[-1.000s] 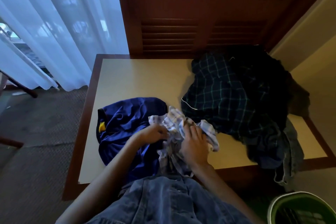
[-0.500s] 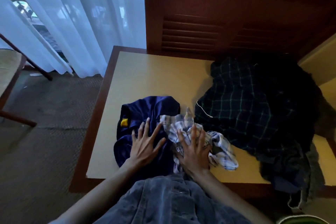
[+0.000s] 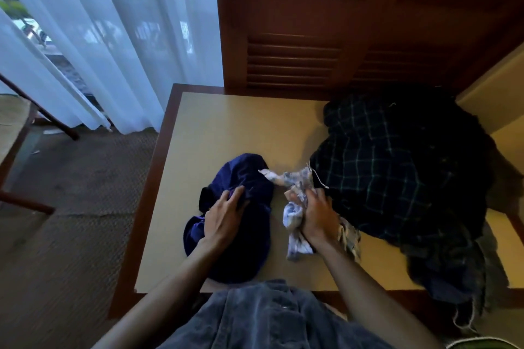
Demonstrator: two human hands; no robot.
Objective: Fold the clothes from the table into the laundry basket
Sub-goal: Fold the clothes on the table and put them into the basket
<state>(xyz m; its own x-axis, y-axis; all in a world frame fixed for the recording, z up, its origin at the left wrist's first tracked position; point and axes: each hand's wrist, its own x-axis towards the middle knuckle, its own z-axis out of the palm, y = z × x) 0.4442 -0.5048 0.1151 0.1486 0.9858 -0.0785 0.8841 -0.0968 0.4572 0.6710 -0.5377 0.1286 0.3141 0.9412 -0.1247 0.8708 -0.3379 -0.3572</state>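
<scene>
The pale checked garment point(image 3: 295, 207) lies bunched near the table's point(image 3: 226, 127) front edge, the right hand point(image 3: 317, 215) closed around its middle. Just left, the left hand point(image 3: 224, 218) presses on the crumpled navy garment point(image 3: 241, 235), fingers apparently pinching a fold, though blur obscures it. This looks like sorting before folding; next, one piece needs spreading flat. A dark plaid pile point(image 3: 397, 173) fills the right side.
</scene>
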